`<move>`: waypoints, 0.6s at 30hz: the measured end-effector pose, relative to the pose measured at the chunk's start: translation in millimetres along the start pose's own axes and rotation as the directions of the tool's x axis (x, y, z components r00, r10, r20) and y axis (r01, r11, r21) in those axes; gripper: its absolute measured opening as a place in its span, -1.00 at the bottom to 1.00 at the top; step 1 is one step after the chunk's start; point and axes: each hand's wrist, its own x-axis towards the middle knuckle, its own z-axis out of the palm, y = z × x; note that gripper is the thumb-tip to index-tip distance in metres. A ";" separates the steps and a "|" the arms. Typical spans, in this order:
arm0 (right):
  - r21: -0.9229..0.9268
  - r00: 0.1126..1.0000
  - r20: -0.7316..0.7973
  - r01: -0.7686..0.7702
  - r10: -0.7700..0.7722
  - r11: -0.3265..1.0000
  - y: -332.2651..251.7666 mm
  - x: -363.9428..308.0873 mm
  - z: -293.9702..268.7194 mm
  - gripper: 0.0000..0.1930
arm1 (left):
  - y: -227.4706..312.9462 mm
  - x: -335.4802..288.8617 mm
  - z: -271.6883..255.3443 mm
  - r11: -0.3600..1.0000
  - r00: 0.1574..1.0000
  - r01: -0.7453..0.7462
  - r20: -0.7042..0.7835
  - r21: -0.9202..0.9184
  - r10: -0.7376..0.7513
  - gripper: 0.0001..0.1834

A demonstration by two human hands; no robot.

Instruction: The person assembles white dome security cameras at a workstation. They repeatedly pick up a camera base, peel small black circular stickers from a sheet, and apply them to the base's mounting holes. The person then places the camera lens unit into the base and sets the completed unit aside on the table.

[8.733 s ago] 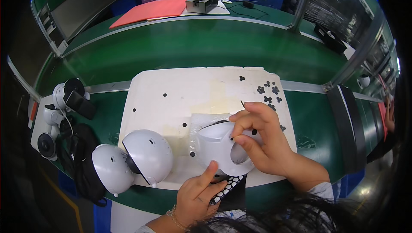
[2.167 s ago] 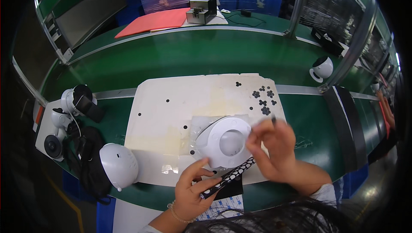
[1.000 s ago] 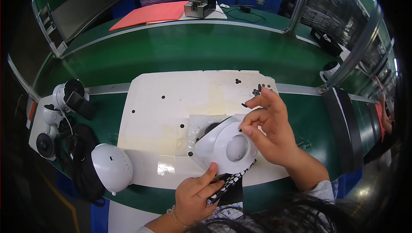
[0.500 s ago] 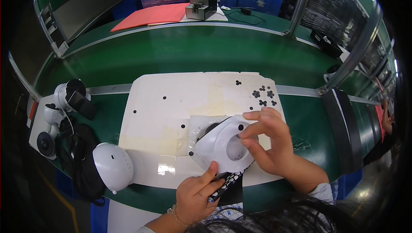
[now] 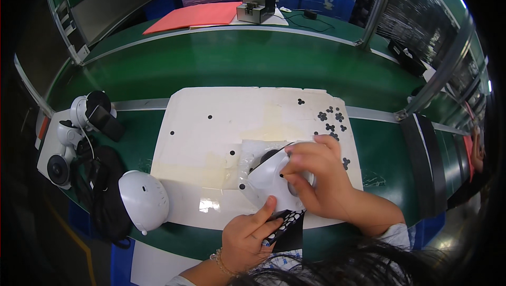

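A glossy white plastic housing (image 5: 268, 181) with a round opening lies tilted on clear bubble wrap (image 5: 245, 166) at the middle of the pale board. My right hand (image 5: 322, 180) is over its right side, covering much of the opening. Thumb and index finger pinch together around a small black round pad (image 5: 282, 176), close against the housing surface. My left hand (image 5: 247, 237) grips a patterned black-and-white sheet (image 5: 287, 226) below the housing, and one of its fingertips rests at the housing's lower edge.
Several black round pads and clusters (image 5: 330, 127) are stuck on the pale board (image 5: 195, 143). A second white shell (image 5: 143, 201) stands left, near white camera-like devices (image 5: 66, 134) and black cables. Behind are a metal box (image 5: 255, 7) and red sheets (image 5: 195, 16); a black strip (image 5: 426, 165) lies right.
My right hand has moved left and slightly down over the housing, bringing the pinched black pad lower. The left hand keeps its grip. The whole view has shifted slightly.
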 end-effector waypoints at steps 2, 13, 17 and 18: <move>-0.240 0.997 0.026 0.071 -0.067 0.968 -6.7 -6.2 -2.3 -0.69 | 1.4 2.4 -0.6 1.000 1.000 -0.005 -0.011 0.010 0.005 -0.66; 0.216 0.955 0.170 -0.278 0.244 0.936 -5.5 -47.5 -13.1 -0.95 | 1.9 3.9 4.7 1.000 0.998 0.027 -0.059 -0.009 -0.028 -0.77; 0.219 0.944 0.194 -0.309 0.269 0.926 -6.5 -49.1 -11.9 -0.95 | 1.2 2.8 3.5 0.999 0.999 0.038 -0.021 -0.008 -0.038 -0.78; 0.221 0.943 0.194 -0.310 0.270 0.925 -6.5 -48.9 -11.4 -0.95 | 0.9 2.3 2.7 0.999 0.999 0.036 0.000 -0.002 -0.036 -0.78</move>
